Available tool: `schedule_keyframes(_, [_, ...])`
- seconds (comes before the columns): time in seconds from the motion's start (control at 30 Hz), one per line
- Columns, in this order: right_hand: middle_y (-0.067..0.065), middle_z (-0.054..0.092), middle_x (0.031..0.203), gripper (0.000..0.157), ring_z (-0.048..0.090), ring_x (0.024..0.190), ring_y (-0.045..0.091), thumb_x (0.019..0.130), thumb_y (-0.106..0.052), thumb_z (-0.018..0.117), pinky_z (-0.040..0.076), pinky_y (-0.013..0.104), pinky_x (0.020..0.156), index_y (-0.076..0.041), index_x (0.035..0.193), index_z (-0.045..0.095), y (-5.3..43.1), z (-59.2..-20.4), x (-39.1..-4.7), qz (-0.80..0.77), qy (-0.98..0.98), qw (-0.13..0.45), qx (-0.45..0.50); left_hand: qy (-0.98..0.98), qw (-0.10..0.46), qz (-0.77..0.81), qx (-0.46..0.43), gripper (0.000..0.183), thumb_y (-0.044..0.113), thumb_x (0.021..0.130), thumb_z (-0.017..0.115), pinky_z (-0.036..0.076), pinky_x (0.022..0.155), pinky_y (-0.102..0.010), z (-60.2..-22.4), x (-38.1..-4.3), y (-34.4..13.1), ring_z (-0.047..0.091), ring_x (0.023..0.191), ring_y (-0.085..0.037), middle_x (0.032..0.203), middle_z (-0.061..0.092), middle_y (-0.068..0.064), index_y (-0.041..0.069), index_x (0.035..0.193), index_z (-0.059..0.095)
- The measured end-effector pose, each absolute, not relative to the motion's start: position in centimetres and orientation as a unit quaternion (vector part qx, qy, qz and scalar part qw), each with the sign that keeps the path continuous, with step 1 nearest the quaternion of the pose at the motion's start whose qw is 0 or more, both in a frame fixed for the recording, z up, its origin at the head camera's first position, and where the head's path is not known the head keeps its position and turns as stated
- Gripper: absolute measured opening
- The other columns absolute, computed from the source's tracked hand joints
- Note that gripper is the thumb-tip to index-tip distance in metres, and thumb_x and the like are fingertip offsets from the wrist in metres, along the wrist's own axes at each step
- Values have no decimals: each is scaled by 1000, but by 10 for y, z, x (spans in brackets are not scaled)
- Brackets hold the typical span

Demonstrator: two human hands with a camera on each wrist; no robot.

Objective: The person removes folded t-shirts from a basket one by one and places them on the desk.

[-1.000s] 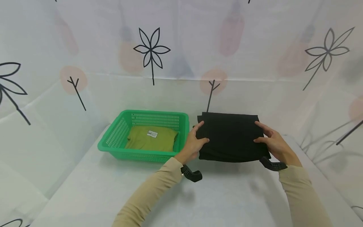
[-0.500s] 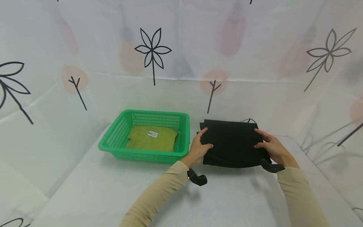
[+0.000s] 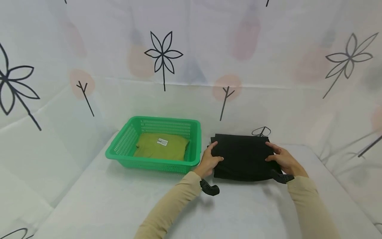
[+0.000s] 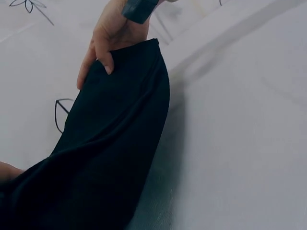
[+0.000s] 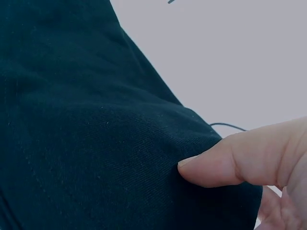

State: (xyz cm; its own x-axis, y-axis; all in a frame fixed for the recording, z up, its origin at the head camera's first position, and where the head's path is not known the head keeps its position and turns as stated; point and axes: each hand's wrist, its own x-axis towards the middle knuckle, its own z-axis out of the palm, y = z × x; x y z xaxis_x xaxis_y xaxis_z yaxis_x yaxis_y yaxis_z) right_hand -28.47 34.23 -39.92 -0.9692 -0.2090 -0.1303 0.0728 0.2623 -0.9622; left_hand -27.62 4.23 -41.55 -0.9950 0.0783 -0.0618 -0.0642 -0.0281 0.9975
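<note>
A folded black garment is stretched between my two hands, close over the white table and to the right of the basket. My left hand grips its left side, thumb and a finger showing on top. On the opposite side my right hand pinches the edge in the same way. The left wrist view shows the cloth bowing between the hands, with the right hand at its far end. In the right wrist view the thumb presses onto the fabric, the other fingers mostly hidden beneath.
A green plastic basket stands on the white table, left of the left hand. Inside lies a folded olive-green garment with a white label. Behind the table hangs a white curtain printed with flowers.
Both hands have lowered the black garment toward the table and brought it slightly nearer, still gripping both sides. The basket and the olive-green garment have stayed put.
</note>
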Motion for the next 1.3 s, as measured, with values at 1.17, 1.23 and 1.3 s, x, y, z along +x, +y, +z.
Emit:
schedule_keyframes(1.17, [39, -4, 149, 87, 4, 135, 57, 80, 9, 57, 15, 64, 107, 5, 151, 6, 357, -427, -287, -505, 856, 112, 17, 711, 73, 699, -23, 70, -9, 83, 68, 37, 102, -52, -441, -280, 56, 32, 135, -39, 151, 32, -16, 14, 145, 44])
schedule_keyframes(1.23, [39, -4, 149, 86, 3, 136, 56, 81, 8, 57, 13, 64, 107, 5, 151, 7, 357, -428, -286, -500, 859, 111, 25, 726, 69, 683, -26, 69, -9, 83, 69, 39, 100, -52, -441, -280, 57, 36, 132, -39, 149, 35, -16, 14, 143, 46])
schedule_keyframes(1.3, [40, -3, 149, 85, 3, 136, 56, 81, 7, 57, 14, 63, 108, 6, 151, 8, 357, -429, -286, -495, 861, 111, 27, 742, 64, 667, -29, 68, -8, 82, 70, 41, 99, -51, -441, -280, 58, 39, 130, -38, 147, 39, -16, 14, 142, 48])
